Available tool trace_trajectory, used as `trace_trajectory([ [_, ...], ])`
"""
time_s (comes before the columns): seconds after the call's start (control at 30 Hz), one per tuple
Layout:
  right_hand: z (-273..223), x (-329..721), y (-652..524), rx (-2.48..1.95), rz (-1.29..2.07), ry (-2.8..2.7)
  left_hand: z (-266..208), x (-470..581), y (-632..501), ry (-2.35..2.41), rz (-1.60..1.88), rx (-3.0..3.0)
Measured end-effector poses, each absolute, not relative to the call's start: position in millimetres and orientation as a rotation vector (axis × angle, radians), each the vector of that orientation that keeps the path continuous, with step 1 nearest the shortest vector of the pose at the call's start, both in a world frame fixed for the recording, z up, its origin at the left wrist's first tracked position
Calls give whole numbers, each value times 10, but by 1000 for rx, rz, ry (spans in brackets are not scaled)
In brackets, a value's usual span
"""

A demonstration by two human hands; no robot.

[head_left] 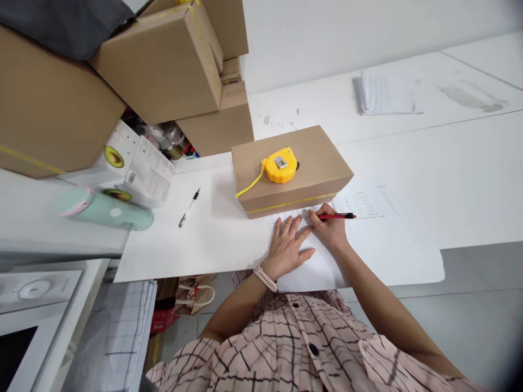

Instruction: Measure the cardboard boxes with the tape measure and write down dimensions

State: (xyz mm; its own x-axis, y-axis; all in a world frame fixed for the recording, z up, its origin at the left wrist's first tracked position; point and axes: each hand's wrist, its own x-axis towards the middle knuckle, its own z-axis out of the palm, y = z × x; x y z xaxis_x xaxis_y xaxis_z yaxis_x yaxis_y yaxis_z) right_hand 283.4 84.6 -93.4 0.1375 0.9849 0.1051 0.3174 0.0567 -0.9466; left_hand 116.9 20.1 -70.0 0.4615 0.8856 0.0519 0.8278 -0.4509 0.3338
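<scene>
My right hand (330, 227) is closed around a red and black pen (337, 216), its tip end down at a printed sheet of paper (310, 267). Flat on that same sheet lies my left hand (286, 247), fingers spread, with a pink band on the wrist. Just beyond both hands sits a closed cardboard box (302, 190) with yellow tape along its near side, covering the sheet's far part. On top of the box rests a yellow tape measure (281, 165) with a yellow wrist strap. What the pen tip marks is too small to read.
A clear pen with a black cap (189, 208) lies left of the box. Farther left are a mint green bottle (110, 209), a white carton with avocado pictures (143, 171) and stacked cardboard boxes (163, 65). A stack of papers (384, 93) lies at the back right of the white table (429, 163).
</scene>
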Motion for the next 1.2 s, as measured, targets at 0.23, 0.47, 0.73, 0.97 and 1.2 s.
trace_trajectory([
  [0.23, -925, 2826, 844, -1445, 864, -1323, -702, 1167, 201, 1465, 330, 2460],
  [0.47, -951, 2833, 853, -1454, 870, -1309, -695, 1165, 202, 1467, 328, 2456],
  [0.73, -933, 2834, 852, -1455, 868, -1311, -703, 1162, 204, 1464, 328, 2458],
  [0.97, -895, 2817, 852, -1448, 847, -1276, -695, 1161, 200, 1465, 326, 2468],
  [1.2, -921, 2832, 870, -1443, 834, -1289, -706, 1161, 206, 1470, 325, 2467],
])
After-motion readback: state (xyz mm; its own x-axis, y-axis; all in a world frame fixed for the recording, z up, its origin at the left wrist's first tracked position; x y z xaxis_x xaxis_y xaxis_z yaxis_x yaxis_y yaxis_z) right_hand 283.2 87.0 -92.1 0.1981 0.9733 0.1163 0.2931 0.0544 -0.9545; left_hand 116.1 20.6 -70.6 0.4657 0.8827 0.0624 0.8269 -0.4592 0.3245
